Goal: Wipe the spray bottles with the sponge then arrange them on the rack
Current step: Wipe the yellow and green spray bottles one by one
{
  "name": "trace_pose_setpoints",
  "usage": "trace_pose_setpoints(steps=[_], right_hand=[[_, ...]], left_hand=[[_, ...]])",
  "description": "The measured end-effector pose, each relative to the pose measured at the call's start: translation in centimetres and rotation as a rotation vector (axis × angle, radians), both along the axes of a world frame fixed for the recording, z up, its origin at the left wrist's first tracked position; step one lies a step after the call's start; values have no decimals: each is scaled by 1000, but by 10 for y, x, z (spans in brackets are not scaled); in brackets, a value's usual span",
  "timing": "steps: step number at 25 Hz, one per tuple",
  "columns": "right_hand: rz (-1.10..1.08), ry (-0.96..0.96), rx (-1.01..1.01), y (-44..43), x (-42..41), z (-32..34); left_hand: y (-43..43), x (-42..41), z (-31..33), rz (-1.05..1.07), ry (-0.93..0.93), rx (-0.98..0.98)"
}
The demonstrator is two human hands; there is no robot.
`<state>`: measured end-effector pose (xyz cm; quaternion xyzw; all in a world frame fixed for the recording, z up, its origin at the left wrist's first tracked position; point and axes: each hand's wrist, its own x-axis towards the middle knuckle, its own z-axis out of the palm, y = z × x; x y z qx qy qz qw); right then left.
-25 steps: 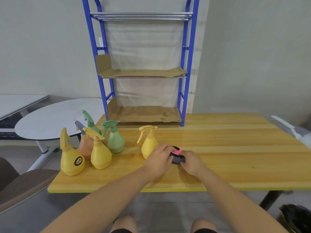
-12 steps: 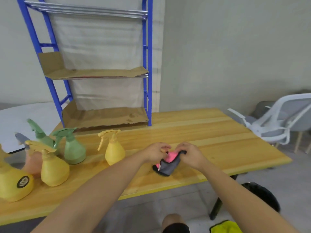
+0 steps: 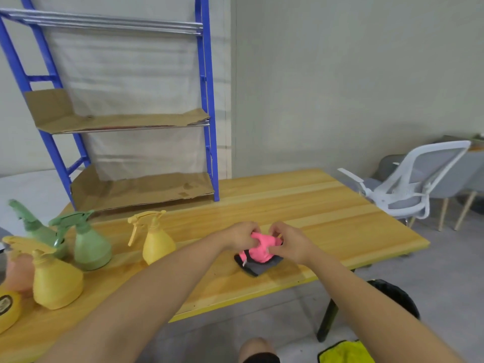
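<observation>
A pink sponge (image 3: 259, 248) with a dark grey side is pinched between my left hand (image 3: 242, 235) and my right hand (image 3: 289, 242), just above the wooden table (image 3: 327, 205); its grey flap touches the tabletop. A yellow spray bottle (image 3: 157, 243) stands left of my hands. Further left stand two green spray bottles (image 3: 90, 246), another yellow bottle (image 3: 56, 281), a peach one (image 3: 18, 271) and a yellow one with a round label (image 3: 7, 307) cut off by the frame edge. The blue rack (image 3: 207, 100) with cardboard-lined shelves stands at the table's back.
A white office chair (image 3: 408, 184) and grey chairs stand to the right of the table. A black bin (image 3: 392, 297) and a yellow cloth (image 3: 345, 353) lie on the floor under the table's near right corner. A white round table (image 3: 31, 184) is behind the bottles.
The view has swung to the right. Both hands have lifted the sponge off the table and are bending it, so more of its pink side shows.
</observation>
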<state>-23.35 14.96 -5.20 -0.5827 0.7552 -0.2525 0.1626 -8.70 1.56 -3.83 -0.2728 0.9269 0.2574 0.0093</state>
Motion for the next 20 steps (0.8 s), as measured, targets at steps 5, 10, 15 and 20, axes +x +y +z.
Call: trace_pose_setpoints(steps=[5, 10, 15, 20], right_hand=[[-70, 44, 8, -8, -21, 17], [-79, 125, -52, -14, -49, 37], [-135, 287, -217, -13, -73, 38], [61, 340, 233, 31, -67, -23]], left_hand=[[-5, -7, 29, -27, 101, 20], [-9, -24, 41, 16, 239, 30], [12, -54, 30, 101, 462, -230], [47, -27, -43, -234, 73, -281]])
